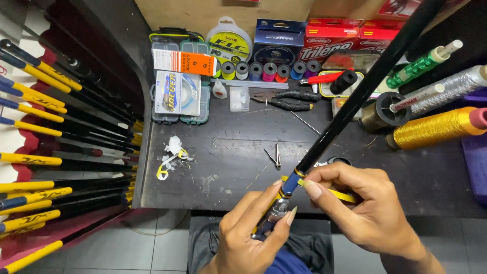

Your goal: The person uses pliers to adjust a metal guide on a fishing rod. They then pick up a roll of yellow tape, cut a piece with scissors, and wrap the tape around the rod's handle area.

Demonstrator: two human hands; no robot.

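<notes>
Head view: we grip a rod's butt over the tabletop edge.
Our left hand fingers clamp the fishing rod low; right hand pinches yellow tape just above (rod runs up-right, away from us).

A white-and-orange card packet and a blue-white flat pack are being kept far left; a dark blue box and red boxes far centre.
</notes>
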